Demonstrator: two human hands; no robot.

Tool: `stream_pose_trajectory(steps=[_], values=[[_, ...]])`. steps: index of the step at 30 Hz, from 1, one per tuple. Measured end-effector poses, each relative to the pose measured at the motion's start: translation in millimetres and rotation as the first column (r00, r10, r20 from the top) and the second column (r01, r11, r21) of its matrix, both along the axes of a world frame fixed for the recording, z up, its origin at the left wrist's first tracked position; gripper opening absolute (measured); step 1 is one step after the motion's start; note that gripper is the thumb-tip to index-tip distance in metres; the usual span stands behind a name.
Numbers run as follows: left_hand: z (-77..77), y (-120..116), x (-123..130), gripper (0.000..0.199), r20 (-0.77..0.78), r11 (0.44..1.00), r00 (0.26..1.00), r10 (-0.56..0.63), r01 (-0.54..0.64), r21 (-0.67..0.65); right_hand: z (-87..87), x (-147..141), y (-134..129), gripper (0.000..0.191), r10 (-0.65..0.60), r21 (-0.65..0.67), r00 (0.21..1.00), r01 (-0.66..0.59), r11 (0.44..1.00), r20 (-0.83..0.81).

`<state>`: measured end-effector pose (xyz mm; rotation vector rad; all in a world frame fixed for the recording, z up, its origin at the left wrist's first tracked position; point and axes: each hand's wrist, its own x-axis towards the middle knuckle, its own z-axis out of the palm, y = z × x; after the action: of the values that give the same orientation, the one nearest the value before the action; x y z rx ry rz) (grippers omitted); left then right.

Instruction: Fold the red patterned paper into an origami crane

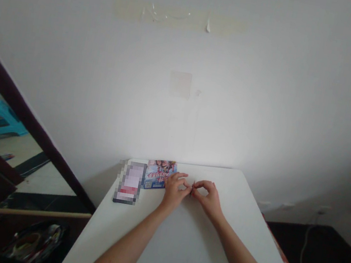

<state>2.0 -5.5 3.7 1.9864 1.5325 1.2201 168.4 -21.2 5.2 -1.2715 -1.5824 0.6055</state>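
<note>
Left hand [175, 190] and right hand [209, 196]: 2, both pinching | 1 small dark piece [191, 190]: between their fingertips | 1 white table [188, 255]: below grip | left of grip: 1 printed leaflet [156, 175], farther out 1 pixelated phone [132, 180]

Printed card [159, 174]: bears large red lettering across its middle; the characters are not legible. Lower left corner of the card: 1 square code [148, 185] of QR type; its content is not readable. Bottom edge: small pale lettering on a blue band; not legible. Phone [130, 181]: screen is pixelated; no text is readable.
</note>
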Motion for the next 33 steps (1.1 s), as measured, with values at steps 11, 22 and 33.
stream_pose_trajectory(steps=[11, 22, 33], values=[[-6.0, 3.1, 1.8, 0.009, -0.016, 0.999, 1.000, -0.026, 0.025, -0.031, -1.1, 3.5, 3.2, 0.011, -0.031, 0.006, 0.999, 0.031, 1.000, 0.044], [-1.7, 1.2, 0.3, 0.009, -0.045, 0.998, 0.998, -0.047, 0.046, -0.031, 0.4, 0.8, 1.1, 0.009, -0.031, 0.003, 0.999, 0.031, 1.000, 0.031], [-1.2, 0.9, -2.4, 0.006, -0.005, 0.998, 0.998, -0.058, 0.058, -0.034, 1.0, 4.6, 3.2, 0.014, -0.014, -0.040, 0.998, 0.012, 0.999, -0.056]])
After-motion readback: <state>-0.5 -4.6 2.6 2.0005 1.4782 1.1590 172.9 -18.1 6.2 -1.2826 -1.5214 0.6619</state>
